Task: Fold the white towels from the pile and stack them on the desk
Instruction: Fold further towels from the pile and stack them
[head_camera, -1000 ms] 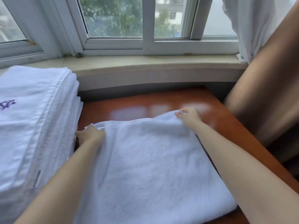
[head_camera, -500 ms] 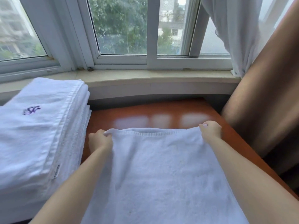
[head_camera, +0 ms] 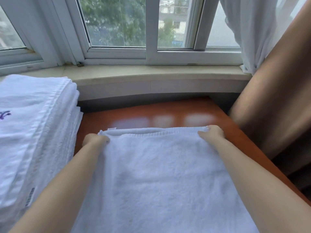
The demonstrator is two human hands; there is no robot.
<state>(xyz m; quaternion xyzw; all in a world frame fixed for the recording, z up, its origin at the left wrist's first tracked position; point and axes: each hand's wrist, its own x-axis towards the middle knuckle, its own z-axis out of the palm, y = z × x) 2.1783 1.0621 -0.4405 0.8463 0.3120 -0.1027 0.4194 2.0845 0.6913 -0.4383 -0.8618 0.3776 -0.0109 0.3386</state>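
A person's two hands grip the far corners of a white terry towel spread flat across a glossy reddish-brown tabletop. The left hand, at 9 o'clock of the towel's far edge, has its fingers curled around the corner, where a small tag pokes out. The right hand, at 3 o'clock of that edge, pinches the opposite corner with its fingers bunched over the hem. The towel's pile is thick and nubby, and a ribbed woven band runs along the far hem, which shows a doubled layer. The cloth covers the near part of the tabletop from the hands back toward the person and runs out of view at 6 o'clock.

At 9 o'clock, just beside the left forearm, stands a tall stack of folded white towels, their stitched hems lined up on the side facing the towel; purple embroidery marks the top one and a small label hangs low on the side. Beyond the tabletop at 12 o'clock runs a pale stone windowsill under white-framed windows with blurred greenery and buildings outside. At 2 o'clock a sheer white curtain hangs beside a smooth brown drape, which crowds the tabletop's right edge.
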